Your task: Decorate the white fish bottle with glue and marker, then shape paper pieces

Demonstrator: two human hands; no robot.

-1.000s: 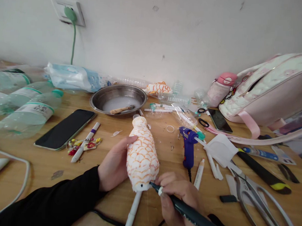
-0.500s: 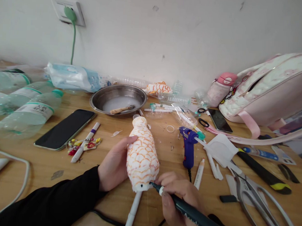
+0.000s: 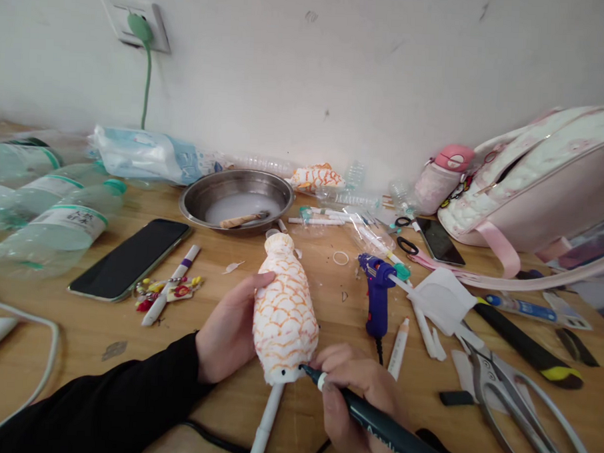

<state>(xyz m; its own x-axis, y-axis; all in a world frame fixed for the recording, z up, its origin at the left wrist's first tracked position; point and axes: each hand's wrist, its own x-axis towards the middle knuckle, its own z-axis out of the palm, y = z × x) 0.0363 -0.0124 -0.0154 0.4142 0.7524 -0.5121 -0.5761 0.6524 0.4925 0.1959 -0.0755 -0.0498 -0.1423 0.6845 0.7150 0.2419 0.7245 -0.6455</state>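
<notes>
A white bottle-shaped fish figure [image 3: 283, 309] with orange scale lines lies on the wooden table [image 3: 102, 324], neck pointing away. My left hand [image 3: 230, 327] wraps round its left side and holds it. My right hand [image 3: 359, 399] grips a dark green marker [image 3: 373, 426], whose tip touches the figure's near end by a small black dot. A white marker [image 3: 266, 425] lies under the figure's near end.
A black phone [image 3: 130, 258], a purple-capped marker [image 3: 172, 284] and plastic bottles [image 3: 56, 232] lie to the left. A steel bowl [image 3: 237, 198] sits behind. A blue glue gun [image 3: 378, 293], metal shears [image 3: 519, 409], another phone [image 3: 439, 240] and a pink backpack [image 3: 544, 177] fill the right.
</notes>
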